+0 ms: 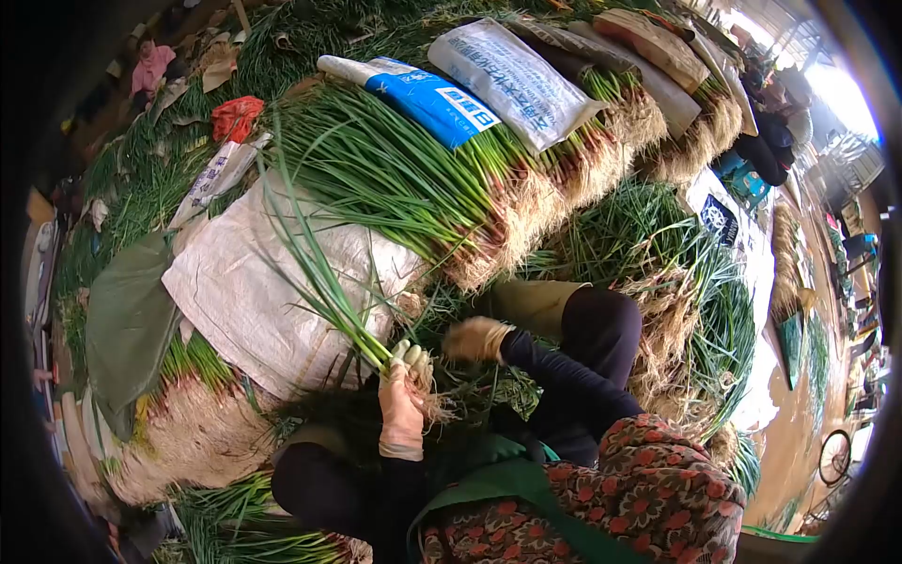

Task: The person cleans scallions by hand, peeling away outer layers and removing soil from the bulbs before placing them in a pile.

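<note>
My left hand (402, 414), in a pale glove, is closed around the lower stems of a few green onions (324, 287). Their long leaves point up and to the left, and the roots hang beside my fingers. To the right is my right hand (474, 339), also gloved, smeared by motion near my raised knee. Its fingers cannot be made out, nor whether it holds anything. Just beyond the held stems lies a white woven sack (272, 282). A thick row of bundled green onions (404, 174) is stacked behind it, roots facing right.
A blue-and-white sack (432, 99) and a white printed sack (512, 80) cover the stacked bundles. Loose green onions (648, 226) are heaped at my right. A dark green cloth (130, 324) and a root-side bundle (193, 437) lie left. Other people, one in pink (152, 68), are farther off.
</note>
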`<state>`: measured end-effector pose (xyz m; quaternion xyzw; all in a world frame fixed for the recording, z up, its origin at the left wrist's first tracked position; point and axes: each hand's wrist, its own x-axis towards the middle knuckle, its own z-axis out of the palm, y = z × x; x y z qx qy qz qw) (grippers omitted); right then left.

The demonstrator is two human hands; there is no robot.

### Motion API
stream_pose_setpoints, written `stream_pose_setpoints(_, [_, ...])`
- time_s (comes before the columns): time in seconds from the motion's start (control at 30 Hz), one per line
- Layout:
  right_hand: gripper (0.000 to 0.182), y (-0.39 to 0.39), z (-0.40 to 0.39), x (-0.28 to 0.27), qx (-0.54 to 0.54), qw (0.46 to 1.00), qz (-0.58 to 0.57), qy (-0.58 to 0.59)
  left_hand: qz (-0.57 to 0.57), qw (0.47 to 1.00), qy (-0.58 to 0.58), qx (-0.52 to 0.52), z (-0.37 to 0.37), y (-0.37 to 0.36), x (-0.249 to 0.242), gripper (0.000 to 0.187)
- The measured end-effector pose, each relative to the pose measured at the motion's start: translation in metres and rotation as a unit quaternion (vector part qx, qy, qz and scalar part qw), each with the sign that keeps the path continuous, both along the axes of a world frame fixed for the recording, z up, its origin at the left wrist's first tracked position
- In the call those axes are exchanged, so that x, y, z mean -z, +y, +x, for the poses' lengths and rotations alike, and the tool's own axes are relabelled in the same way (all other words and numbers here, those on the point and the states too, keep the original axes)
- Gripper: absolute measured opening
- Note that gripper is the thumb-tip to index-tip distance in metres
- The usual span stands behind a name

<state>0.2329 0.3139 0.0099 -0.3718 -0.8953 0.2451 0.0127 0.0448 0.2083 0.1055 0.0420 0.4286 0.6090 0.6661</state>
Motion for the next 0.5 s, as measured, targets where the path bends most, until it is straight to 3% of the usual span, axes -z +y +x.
stream_pose_setpoints(0.03, [0.029,0.023,0.015,0.031,-0.006,0.973,0.215,0.088,-0.005,0.999,-0.022,-0.026,-0.002,0.000,0.002,0.028])
stream_pose_setpoints(0.07, [0.029,0.045,0.022,-0.005,0.182,0.972,0.129,0.072,-0.009,0.997,-0.073,-0.021,-0.006,0.000,0.011,0.029])
stream_pose_setpoints(0.1, [0.030,0.062,0.024,-0.056,0.364,0.929,0.038,0.052,-0.012,0.992,-0.121,-0.015,-0.011,-0.002,0.025,0.030])
stream_pose_setpoints(0.13, [0.032,0.069,0.027,-0.084,0.378,0.923,0.063,0.017,-0.016,0.986,-0.168,-0.006,-0.014,-0.003,0.034,0.031])
stream_pose_setpoints(0.17, [0.034,0.072,0.030,-0.098,0.394,0.915,0.089,-0.018,-0.018,0.990,-0.136,0.020,-0.014,-0.004,0.038,0.034])
stream_pose_setpoints(0.23, [0.037,0.082,0.032,-0.061,0.317,0.927,0.106,-0.171,0.030,0.981,-0.170,0.094,-0.020,-0.010,0.049,0.031])
stream_pose_setpoints(0.33, [0.042,0.053,0.012,-0.025,0.219,0.973,0.031,-0.060,-0.035,0.990,0.017,0.139,-0.006,-0.002,0.015,0.035])
stream_pose_setpoints(0.37, [0.042,0.021,0.004,-0.038,0.010,0.979,0.200,-0.039,-0.021,0.995,0.026,0.091,0.005,-0.002,0.005,0.036])
stream_pose_setpoints(0.4, [0.042,-0.010,-0.012,-0.050,0.079,0.993,0.035,0.086,-0.011,0.991,0.041,0.123,0.005,0.003,-0.006,0.036])
stream_pose_setpoints(0.43, [0.039,-0.035,-0.034,-0.080,0.183,0.973,-0.138,0.031,-0.005,0.986,0.056,0.156,0.004,0.000,-0.011,0.036])
stream_pose_setpoints(0.47, [0.036,-0.054,-0.040,-0.086,0.179,0.973,-0.133,0.055,-0.015,0.985,0.064,0.158,0.001,-0.003,0.027,0.034])
stream_pose_setpoints(0.5, [0.034,-0.065,-0.044,-0.087,0.174,0.973,-0.125,0.081,0.002,0.993,-0.008,0.115,0.009,-0.001,0.029,0.033])
